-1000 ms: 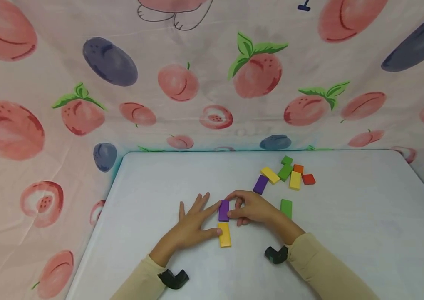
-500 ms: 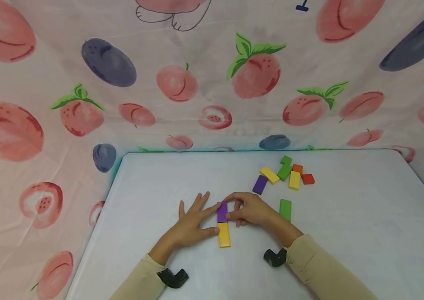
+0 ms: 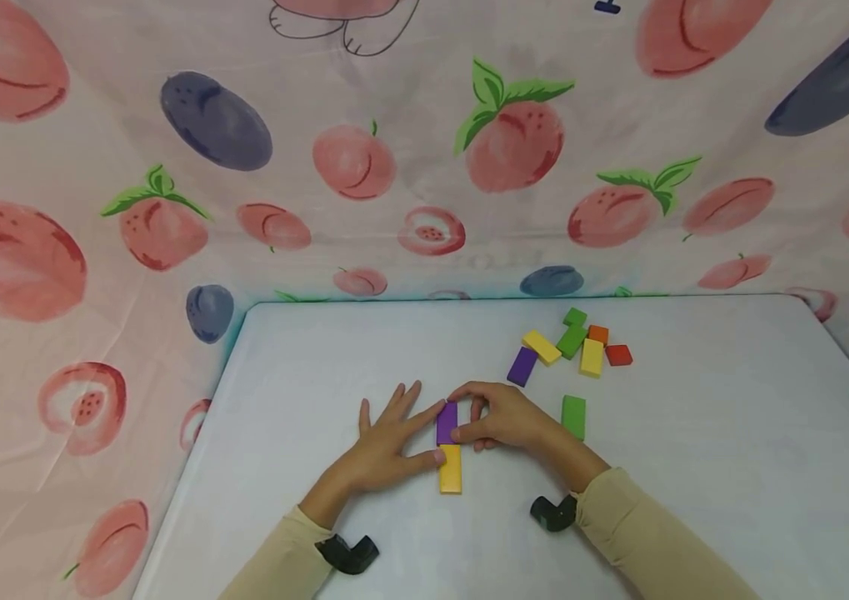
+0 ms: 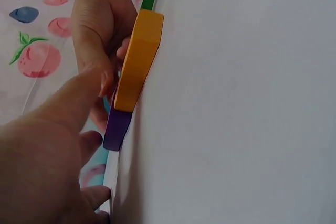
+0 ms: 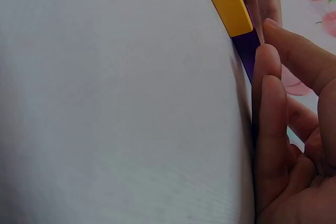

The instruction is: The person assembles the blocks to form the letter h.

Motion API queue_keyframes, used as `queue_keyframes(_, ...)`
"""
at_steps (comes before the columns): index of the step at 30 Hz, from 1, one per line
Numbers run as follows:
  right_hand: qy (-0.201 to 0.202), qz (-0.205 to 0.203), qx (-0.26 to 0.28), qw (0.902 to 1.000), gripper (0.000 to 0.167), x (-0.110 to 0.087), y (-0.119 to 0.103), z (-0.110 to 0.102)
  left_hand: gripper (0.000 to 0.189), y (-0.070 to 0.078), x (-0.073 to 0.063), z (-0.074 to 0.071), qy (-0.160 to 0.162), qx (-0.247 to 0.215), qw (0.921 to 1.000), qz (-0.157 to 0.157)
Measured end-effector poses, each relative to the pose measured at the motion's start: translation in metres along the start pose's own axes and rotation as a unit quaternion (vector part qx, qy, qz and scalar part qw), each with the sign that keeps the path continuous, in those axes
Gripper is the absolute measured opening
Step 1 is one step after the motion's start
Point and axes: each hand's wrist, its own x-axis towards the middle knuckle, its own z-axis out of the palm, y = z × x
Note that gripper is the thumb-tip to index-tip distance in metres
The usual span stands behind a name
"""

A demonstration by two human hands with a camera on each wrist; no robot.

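Note:
Two flat rectangular blocks lie end to end on the table in the head view, a purple block point(image 3: 446, 423) at the far end and a yellow block point(image 3: 450, 470) at the near end. My right hand point(image 3: 508, 417) pinches the purple block, index finger at its far end and thumb on its right side. My left hand point(image 3: 387, 446) is spread flat to the left, its index fingertip at the purple block's far left corner and its thumb on the yellow block's left edge. In the left wrist view the yellow block point(image 4: 139, 59) meets the purple block point(image 4: 117, 129).
A green block point(image 3: 573, 417) lies beside my right forearm. Farther back is a loose group: another purple block point(image 3: 522, 367), yellow blocks point(image 3: 591, 357), green blocks point(image 3: 571, 341), an orange block point(image 3: 598, 334) and a red block point(image 3: 619, 355). The white table point(image 3: 731, 467) ends at a fruit-print cloth point(image 3: 394, 92).
The narrow gap between the purple and yellow blocks has closed, and the yellow block has turned slightly straighter in line. Both hands stay in nearly the same place.

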Motion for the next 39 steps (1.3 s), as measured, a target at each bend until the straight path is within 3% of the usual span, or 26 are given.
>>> queue_keyframes(5,0.001,-0.015,-0.029,0.9995,0.06,0.0013,0.0002,-0.0001,0.083,0.0017,0.0003,0.0021,0.003,0.026,0.9996,0.006)
queue_keyframes(21,-0.004,-0.019,-0.056,0.9982,0.058,0.0009,-0.0006,-0.0018,0.081,0.0042,-0.0009,0.0,-0.001,0.032,0.9995,0.005)
queue_keyframes(39,-0.01,-0.031,-0.055,0.9979,0.055,-0.0002,0.0006,-0.0019,0.08,0.0023,-0.0011,0.0016,-0.003,0.029,0.9995,0.007)
